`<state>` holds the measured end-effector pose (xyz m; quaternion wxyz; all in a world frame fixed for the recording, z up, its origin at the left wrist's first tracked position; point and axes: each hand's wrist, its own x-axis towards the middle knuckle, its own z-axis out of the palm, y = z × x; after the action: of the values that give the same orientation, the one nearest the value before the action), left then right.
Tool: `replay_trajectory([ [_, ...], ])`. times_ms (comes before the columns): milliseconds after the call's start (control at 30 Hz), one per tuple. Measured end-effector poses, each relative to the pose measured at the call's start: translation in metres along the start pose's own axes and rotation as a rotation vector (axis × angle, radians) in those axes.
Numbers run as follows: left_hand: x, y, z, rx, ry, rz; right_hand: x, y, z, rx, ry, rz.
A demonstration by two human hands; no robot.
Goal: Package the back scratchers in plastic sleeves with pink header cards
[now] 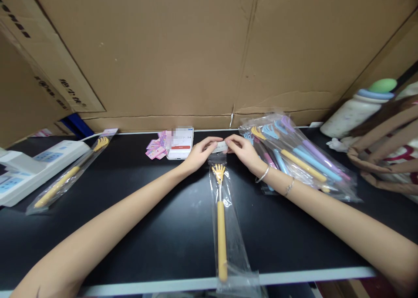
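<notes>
A small whitish card (220,147) is pinched at its left end by my left hand (200,152) and at its right end by my right hand (243,151), fingers closed on both sides. The card sits at the top end of a clear plastic bag (233,228); whether it is fastened there I cannot tell. Inside that bag lies a yellow back scratcher (221,228), its claw toward my hands and its handle toward me. The bag's bottom hangs over the table's front edge.
Left of my hands lie a phone (180,143) and pink printed cards (156,148). Another bagged yellow back scratcher (72,174) rests beside a white power strip (45,167). Several bagged coloured back scratchers (300,154), a bottle (357,111) and a brown-strapped bag (369,159) are right; cardboard (170,50) stands behind.
</notes>
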<state>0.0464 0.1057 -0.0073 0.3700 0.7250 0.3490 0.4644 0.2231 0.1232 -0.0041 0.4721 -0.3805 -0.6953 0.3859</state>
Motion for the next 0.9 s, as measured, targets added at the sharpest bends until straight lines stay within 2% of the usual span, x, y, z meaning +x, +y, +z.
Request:
replay_trajectory([
  [333, -0.0011, 0.0008, -0.0007, -0.070, 0.076, 0.031, -0.0014, -0.0050, 0.0001, -0.050, 0.000, -0.039],
  [467, -0.0020, 0.0003, -0.0014, -0.097, 0.087, 0.001, -0.0026, -0.0064, -0.0004, -0.039, -0.010, -0.061],
  [633, -0.0019, 0.0011, -0.0016, -0.110, 0.124, -0.017, -0.0032, -0.0030, 0.0003, -0.016, -0.015, -0.011],
  [800, -0.0028, 0.0010, -0.0017, -0.121, 0.115, -0.016, -0.0026, -0.0005, 0.0010, -0.040, -0.070, 0.032],
  [900, -0.0033, 0.0010, -0.0017, -0.117, 0.113, -0.011, -0.0033, -0.0012, 0.0008, -0.074, -0.058, 0.032],
])
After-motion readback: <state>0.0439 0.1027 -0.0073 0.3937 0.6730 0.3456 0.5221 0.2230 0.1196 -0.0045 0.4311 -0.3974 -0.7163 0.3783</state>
